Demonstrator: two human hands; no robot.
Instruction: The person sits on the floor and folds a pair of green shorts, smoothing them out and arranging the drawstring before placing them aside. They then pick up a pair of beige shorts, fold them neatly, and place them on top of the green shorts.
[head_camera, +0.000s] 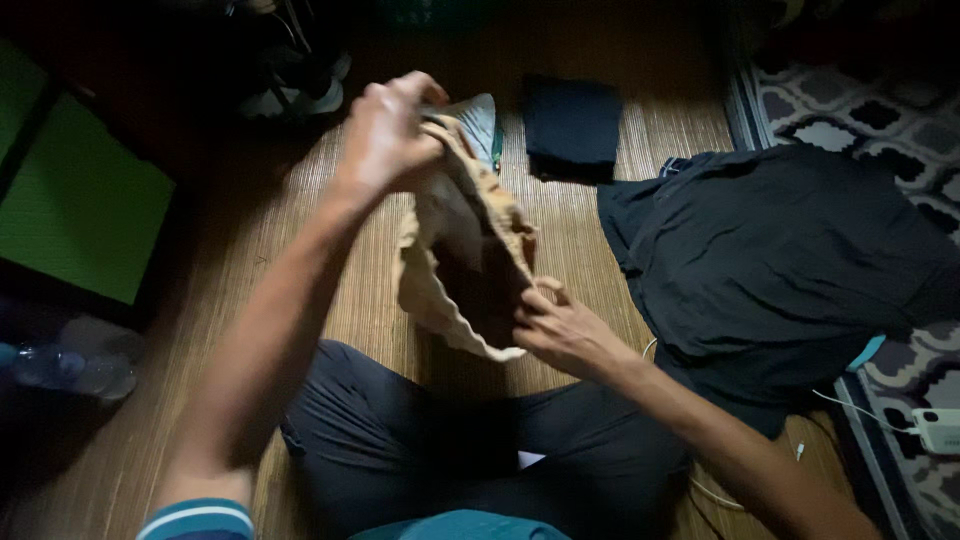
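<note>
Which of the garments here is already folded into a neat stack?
The small black folded garment on the mat beyond the hands; the large dark garment lies spread out, and the tan garment hangs bunched between both hands.

The left fingers (415, 95) are blurring and hiding the top of the tan ribbed fabric garment (465, 250); beyond them, dark shoes (295, 85) are fading into shadow.

Plastic bottle (70, 365): far left edge, lying on its side, clear body, blue end.
Labels: none discernible.
Signs: none visible.
Screens: none visible.
Other packaging: none visible.
</note>
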